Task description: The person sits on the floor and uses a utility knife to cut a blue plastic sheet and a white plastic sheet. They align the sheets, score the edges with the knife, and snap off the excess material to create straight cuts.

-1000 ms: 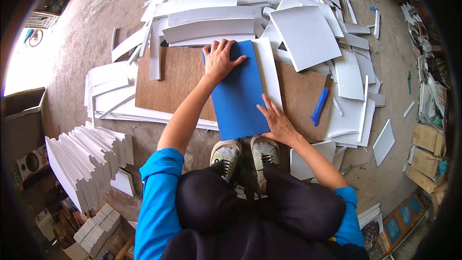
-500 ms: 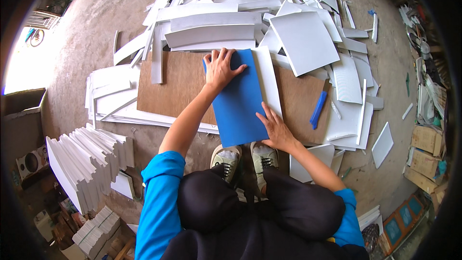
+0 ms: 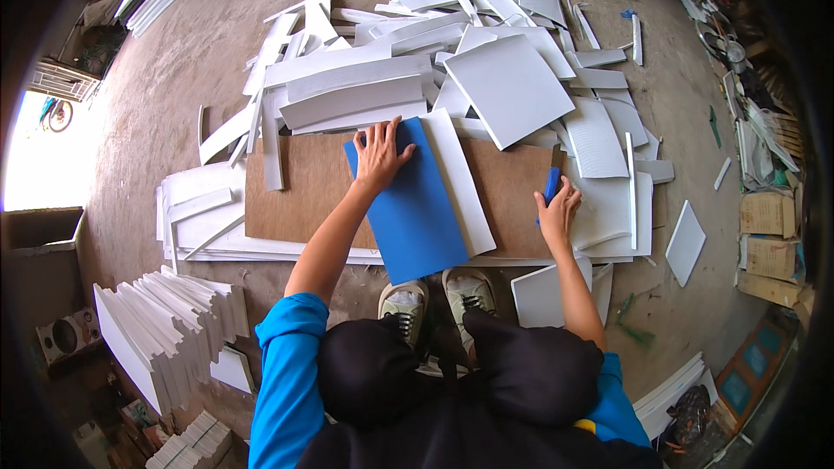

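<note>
A blue rectangular sheet lies slightly aslant on top of a white foam board, whose right part shows beside it. Both rest across a brown wooden board. With fingers spread, my left hand presses on the upper left part of the blue sheet and holds nothing. Over at the right end of the wooden board, my right hand is closed round a blue-handled utility knife. The knife's far end points away from me, and my fingers cover part of its handle.
White foam offcuts are heaped beyond the wooden board, with a large square piece on top. Stacked white pieces stand at the lower left. Cardboard boxes line the right side. My shoes are just below the blue sheet.
My right hand has left the blue sheet's lower right edge, moved right and taken hold of the knife lying on the wooden board. My left hand stays on the sheet.
</note>
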`<state>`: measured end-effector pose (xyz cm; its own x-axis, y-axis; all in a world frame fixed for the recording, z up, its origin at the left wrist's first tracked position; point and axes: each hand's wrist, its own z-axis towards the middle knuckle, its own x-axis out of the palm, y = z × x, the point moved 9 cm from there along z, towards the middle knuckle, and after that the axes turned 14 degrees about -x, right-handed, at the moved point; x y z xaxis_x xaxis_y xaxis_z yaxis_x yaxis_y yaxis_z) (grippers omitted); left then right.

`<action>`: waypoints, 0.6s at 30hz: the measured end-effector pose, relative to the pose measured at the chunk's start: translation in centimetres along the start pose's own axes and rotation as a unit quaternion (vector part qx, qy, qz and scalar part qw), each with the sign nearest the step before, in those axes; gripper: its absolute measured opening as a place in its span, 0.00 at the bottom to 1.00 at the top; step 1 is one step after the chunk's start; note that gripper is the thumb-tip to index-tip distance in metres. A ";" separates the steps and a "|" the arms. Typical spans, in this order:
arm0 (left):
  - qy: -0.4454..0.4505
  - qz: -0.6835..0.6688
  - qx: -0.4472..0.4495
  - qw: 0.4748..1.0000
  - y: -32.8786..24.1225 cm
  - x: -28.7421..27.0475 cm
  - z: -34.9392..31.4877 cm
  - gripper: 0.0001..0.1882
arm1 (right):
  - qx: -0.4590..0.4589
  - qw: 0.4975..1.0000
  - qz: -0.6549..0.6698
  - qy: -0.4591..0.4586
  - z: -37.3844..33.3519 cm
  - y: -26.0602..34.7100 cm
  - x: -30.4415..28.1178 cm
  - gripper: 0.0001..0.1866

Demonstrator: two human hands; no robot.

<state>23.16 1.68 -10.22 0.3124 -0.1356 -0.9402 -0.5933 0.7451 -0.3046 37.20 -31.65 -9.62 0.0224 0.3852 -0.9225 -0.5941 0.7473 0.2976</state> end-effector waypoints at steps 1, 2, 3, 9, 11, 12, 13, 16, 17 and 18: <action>-0.006 -0.003 0.000 1.000 0.1 -0.1 0.0 0.33 | 0.002 1.000 0.016 0.003 0.1 -0.4 0.4 0.32; -0.004 -0.008 0.002 1.000 0.1 0.1 0.1 0.34 | 0.003 0.999 0.031 0.006 0.3 -0.8 0.8 0.33; 0.018 -0.017 0.000 1.000 0.1 0.3 0.3 0.34 | 0.001 0.999 0.052 0.006 0.5 -1.3 1.3 0.33; 0.137 -0.039 -0.025 0.989 1.7 1.7 1.9 0.34 | 0.136 0.869 0.462 0.111 0.4 1.2 4.1 0.24; 0.172 -0.064 -0.017 0.983 1.9 2.2 2.2 0.34 | 0.134 0.795 0.578 0.127 0.9 5.8 3.5 0.17; 0.164 -0.057 -0.014 0.985 2.0 2.1 2.3 0.33 | 0.152 0.746 0.633 0.140 1.4 8.5 3.1 0.16; 0.165 -0.054 -0.015 0.985 2.0 2.0 2.2 0.33 | 0.171 0.694 0.684 0.148 1.6 10.2 3.1 0.16; 0.162 -0.053 -0.017 0.985 2.3 1.8 2.0 0.32 | 0.160 0.714 0.651 0.202 1.7 11.5 5.3 0.17; 0.159 -0.057 -0.015 0.986 2.3 1.7 2.0 0.32 | 0.175 0.719 0.634 0.224 1.7 11.8 6.2 0.18; 0.156 -0.063 -0.013 0.986 2.4 1.5 1.9 0.32 | 0.190 0.723 0.616 0.246 1.6 12.4 6.8 0.19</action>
<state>23.64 4.46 -12.06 0.1437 -0.4231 -0.8946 -0.5853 0.6926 -0.4216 31.31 -18.87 -11.81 -0.6806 0.7163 0.1540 0.3483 0.1314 0.9281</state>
